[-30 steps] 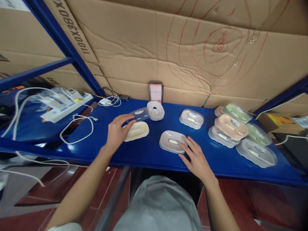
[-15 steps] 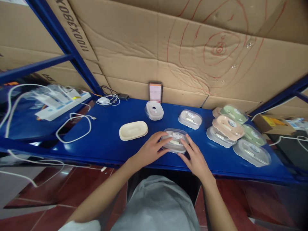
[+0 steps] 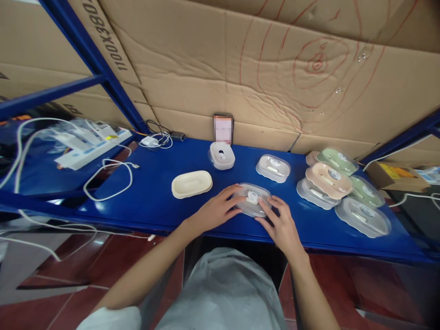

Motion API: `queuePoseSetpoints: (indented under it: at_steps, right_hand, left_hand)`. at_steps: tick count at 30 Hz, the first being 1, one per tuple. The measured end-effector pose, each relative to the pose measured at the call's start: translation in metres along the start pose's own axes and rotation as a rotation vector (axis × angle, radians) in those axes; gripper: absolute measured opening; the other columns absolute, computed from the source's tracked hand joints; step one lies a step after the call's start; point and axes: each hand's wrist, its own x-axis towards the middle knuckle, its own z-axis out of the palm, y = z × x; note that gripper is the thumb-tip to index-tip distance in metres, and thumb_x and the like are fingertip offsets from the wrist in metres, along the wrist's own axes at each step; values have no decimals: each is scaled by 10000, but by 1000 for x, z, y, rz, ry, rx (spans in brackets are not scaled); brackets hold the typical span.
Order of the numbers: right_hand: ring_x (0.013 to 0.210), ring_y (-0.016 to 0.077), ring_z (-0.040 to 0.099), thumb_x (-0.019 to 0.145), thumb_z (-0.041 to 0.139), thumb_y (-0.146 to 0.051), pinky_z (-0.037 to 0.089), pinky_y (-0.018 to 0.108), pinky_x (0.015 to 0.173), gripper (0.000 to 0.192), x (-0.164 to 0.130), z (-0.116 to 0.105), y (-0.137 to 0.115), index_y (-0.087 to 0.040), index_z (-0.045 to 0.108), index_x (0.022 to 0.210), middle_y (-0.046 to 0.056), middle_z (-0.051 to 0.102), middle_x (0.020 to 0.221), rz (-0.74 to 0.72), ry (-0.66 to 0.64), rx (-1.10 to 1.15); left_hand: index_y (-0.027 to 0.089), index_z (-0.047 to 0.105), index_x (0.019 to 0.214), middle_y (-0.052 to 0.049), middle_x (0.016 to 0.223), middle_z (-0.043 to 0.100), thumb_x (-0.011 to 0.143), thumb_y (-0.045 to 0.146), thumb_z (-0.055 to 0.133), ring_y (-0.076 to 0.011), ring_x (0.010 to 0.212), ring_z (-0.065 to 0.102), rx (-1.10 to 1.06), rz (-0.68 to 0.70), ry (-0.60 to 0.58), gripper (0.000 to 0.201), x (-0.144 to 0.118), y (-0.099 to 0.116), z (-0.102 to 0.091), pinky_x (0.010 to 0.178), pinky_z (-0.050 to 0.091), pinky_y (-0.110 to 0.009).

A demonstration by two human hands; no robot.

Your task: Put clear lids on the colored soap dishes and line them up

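Both hands had closed in on the clear-lidded soap box (image 3: 252, 205) near the front edge of the blue bench (image 3: 154, 201). A second earlier the left hand (image 3: 215, 212) had been at the cream tray (image 3: 191, 184), holding a clear lid; by this moment that lid sat on the grey box, and the left hand's grip was loosely open, fingertips pressed on the box's left side. The right hand (image 3: 280, 224), which had rested beside the uncovered box, now lay half-open with fingers on the lid's right edge. The cream tray lay apart to the left. The stack of boxes (image 3: 338, 190) at the right was unchanged.
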Motion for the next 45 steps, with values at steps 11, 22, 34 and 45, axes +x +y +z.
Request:
queuePoseSetpoints:
  at_steps: [11,22,34,45]
  right_hand:
    - [1334,342,572,1063,616,-422,530,522,1074,628,8,2,11,-278,420,1642,169,590,1396,57,-55,-159]
    - [1507,383,455,1077,543,-346,345,627,1228,599,87,14,22,-212,412,1646,187,508,1634,-11,-122,-270]
    - [1253,279,674,1092,524,-243,406,582,1250,306,98,41,-12,-219,710,1334,112,757,1223,-199,-260,29]
    - [1241,189,709,1095,473,-156,378,578,1306,391,50,32,-50,-283,658,1416,71,746,1255,-192,-215,327]
  left_hand:
    - [270,592,1466,-111,1655,502,1103,293,538,-271,1579,441,-2,-15,-88,368,14,-11,-11,1284,428,-500]
    - [229,604,1475,-128,1422,708,1011,137,570,-311,1335,659,295,-200,-85,474,43,-61,-40,1196,469,-582]
    - [282,596,1474,-139,1541,612,1025,483,628,-383,1429,583,287,-444,37,493,-92,-45,-72,1186,472,-628]
    - [313,535,1555,-153,1687,436,996,378,742,-363,1474,538,171,-302,106,599,-82,9,-31,1152,555,-565]
